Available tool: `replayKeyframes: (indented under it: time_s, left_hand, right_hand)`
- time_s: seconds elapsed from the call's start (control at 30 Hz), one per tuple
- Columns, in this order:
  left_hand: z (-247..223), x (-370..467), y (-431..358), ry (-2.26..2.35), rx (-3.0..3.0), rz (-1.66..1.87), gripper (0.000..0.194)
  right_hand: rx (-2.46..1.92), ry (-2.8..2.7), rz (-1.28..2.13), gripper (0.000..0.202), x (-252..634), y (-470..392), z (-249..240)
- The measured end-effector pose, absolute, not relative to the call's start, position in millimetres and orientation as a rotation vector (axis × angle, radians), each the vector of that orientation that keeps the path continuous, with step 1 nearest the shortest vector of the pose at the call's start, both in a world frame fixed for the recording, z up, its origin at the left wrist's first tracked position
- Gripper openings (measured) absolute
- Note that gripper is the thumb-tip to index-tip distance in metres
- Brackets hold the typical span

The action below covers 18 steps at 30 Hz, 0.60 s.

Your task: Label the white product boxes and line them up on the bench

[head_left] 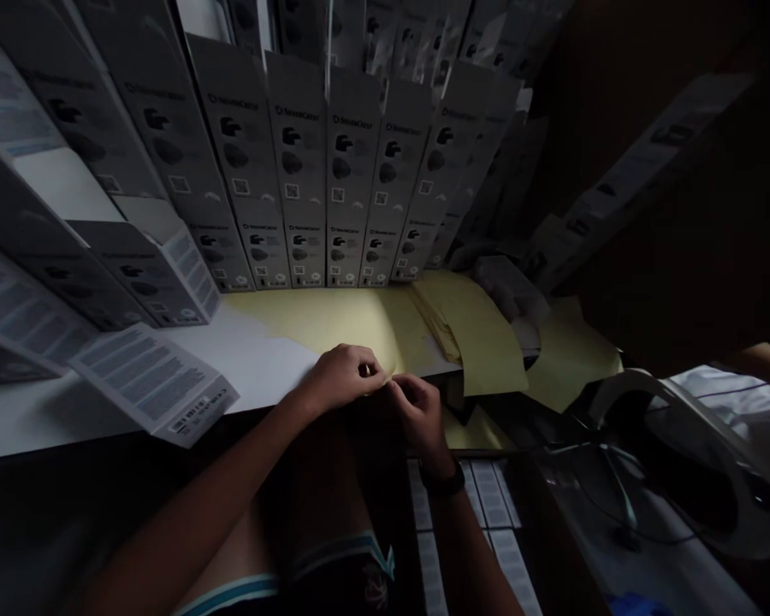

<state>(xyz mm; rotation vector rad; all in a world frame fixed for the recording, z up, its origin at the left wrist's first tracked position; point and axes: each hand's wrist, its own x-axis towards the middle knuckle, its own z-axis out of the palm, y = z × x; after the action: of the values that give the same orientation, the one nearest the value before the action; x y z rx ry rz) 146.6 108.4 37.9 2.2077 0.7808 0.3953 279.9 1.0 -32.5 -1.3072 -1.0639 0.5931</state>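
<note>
My left hand (345, 370) is in the middle of the head view, thumb and fingertips pinched together at the front edge of the work surface. My right hand (418, 412) meets it from the right, also in a pinch, a dark band around its wrist. Between the fingertips is something small and pale that I cannot make out. Just behind the hands a yellow sheet (321, 315) lies flat on the white surface (250, 351). To their right, more yellow sheets (481, 329) are stacked, some hanging over the edge.
Rows of upright printed cartons (295, 162) stand along the back. An open carton (157, 265) is at the left, and another carton (160, 381) lies tilted over the front edge. Below right, flat boxes (491, 496) fill a dark container. A curved white object (699, 428) stands beside cables.
</note>
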Motion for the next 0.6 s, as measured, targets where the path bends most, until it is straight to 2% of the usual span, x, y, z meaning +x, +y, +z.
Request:
replayKeyframes:
  time_s: [0.6]
  left_hand:
    - [24, 143, 111, 0.554, 2.290, 0.543, 0.021]
  right_hand:
    - [-1.411, -0.971, 0.526, 0.030, 261, 2, -21]
